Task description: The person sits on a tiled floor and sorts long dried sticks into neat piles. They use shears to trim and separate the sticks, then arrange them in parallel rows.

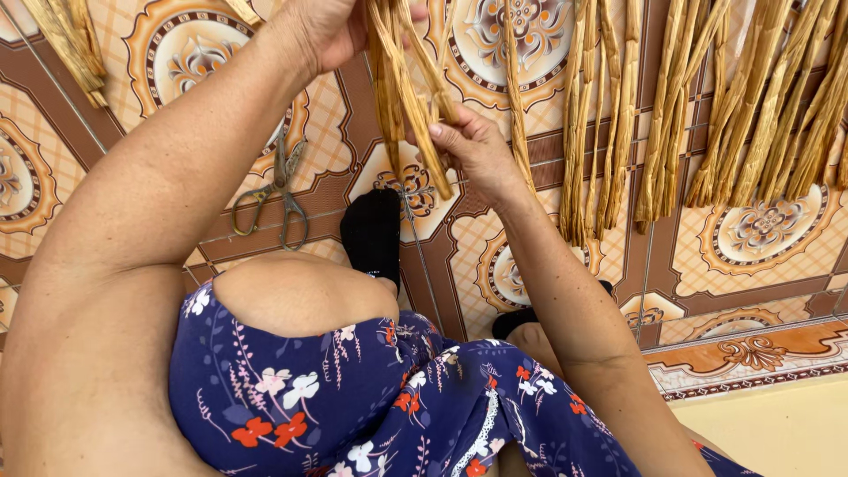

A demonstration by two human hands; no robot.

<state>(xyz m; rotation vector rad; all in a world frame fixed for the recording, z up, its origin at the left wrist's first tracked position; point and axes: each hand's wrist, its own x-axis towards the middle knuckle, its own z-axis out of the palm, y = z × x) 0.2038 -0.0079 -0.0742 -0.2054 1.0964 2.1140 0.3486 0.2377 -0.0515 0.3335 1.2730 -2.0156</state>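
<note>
My left hand (322, 31) is at the top of the view, closed around the upper part of a bunch of dried tan reed strands (408, 97). My right hand (473, 146) is lower and pinches the same strands near their loose ends. More dried strands (618, 115) hang in a row to the right, over the patterned tile floor (760, 230). My knee and a blue floral garment (353, 389) fill the lower middle, and a foot in a black sock (373, 234) rests on the tiles.
A pair of old metal scissors (281, 190) lies on the tiles left of the sock. Thin metal rods (422, 256) run across the floor. Another bundle of strands (66, 35) sits at the top left. A pale yellow surface (777, 424) is at the bottom right.
</note>
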